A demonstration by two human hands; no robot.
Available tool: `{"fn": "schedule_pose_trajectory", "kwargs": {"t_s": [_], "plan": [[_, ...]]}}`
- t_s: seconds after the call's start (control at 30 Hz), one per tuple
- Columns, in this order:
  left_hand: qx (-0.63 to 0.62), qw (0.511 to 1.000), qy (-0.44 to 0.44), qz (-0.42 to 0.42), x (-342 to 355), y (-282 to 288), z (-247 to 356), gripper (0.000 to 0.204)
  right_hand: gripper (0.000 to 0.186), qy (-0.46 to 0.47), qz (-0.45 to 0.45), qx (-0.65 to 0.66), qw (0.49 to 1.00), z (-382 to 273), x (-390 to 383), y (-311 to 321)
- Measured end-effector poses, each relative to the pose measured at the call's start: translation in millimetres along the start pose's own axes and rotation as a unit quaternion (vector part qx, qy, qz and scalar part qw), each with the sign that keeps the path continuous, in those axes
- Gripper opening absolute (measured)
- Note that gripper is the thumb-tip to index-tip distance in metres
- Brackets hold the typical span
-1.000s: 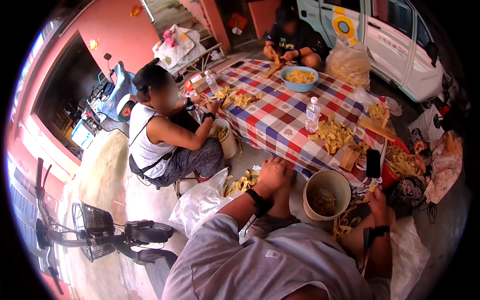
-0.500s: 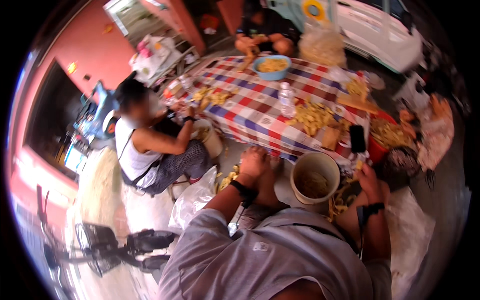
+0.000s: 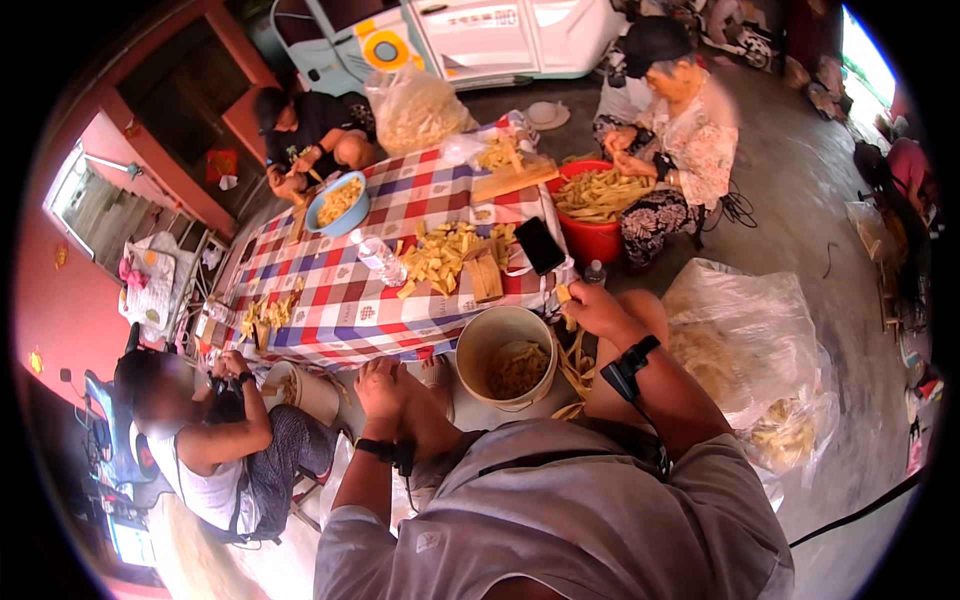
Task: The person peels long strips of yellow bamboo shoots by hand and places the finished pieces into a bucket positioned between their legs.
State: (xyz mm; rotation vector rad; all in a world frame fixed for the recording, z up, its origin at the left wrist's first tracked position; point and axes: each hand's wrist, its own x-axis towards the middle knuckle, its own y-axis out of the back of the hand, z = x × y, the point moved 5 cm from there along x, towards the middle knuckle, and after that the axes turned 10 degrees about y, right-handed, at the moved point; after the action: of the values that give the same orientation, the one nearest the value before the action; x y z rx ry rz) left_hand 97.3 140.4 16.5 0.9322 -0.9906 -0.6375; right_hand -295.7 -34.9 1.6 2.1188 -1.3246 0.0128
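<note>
My right hand is closed on a small yellow piece, perhaps cut vegetable, near the table's front corner. My left hand rests on my left knee with nothing visible in it, fingers lying over the knee. Between my legs stands a cream bucket with yellow-brown pieces at its bottom. Long yellow strips hang or lie beside the bucket, by my right leg. On the table beyond, a heap of yellow pieces lies next to a wooden block and a black phone.
The checked cloth covers a low table bearing a clear bottle, a blue bowl and a cutting board. Three people sit around it, one at a red tub. Plastic sheeting lies to my right.
My view has swung to the right, bringing the person at the red tub fully into sight. My left hand stays on my knee; my right hand still holds a yellow piece near the table corner.
</note>
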Motion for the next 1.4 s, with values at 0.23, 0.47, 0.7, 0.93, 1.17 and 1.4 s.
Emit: {"fn": "schedule_pose_trajectory", "kwargs": {"t_s": [0.23, 0.47, 0.7, 0.93, 1.17, 1.4], "plan": [[0.015, 1.0, 0.014, -0.012, 2.1, 8.9, 14.8, 0.019, 0.02, -0.036, -0.012, -0.004, 0.999, 9.1, -4.1, 3.0], [0.028, 0.999, 0.02, -0.037, 4.4, 4.4, 14.2, 0.022, 0.02, -0.044, 0.006, 0.06, 0.997, 15.5, -4.6, 0.4], [0.014, 0.999, 0.031, -0.032, 2.3, 5.7, 21.9, 0.017, 0.019, -0.017, 0.006, 0.001, 1.0, 15.4, -5.0, 4.8], [-0.012, 1.0, -0.007, -0.003, 5.8, 4.5, 28.7, 0.018, 0.017, -0.023, 0.012, 0.035, 0.999, 40.5, -14.0, 12.8], [-0.015, 0.999, 0.01, -0.033, 2.1, 7.6, 15.2, 0.02, 0.015, -0.076, -0.001, 0.103, 0.992, 32.8, -14.8, -4.2], [-0.101, 0.991, -0.088, 0.005, 19.0, -8.7, -5.6, 0.016, 0.015, -0.039, -0.025, -0.006, 0.999, 36.8, -17.2, -1.2]]}}
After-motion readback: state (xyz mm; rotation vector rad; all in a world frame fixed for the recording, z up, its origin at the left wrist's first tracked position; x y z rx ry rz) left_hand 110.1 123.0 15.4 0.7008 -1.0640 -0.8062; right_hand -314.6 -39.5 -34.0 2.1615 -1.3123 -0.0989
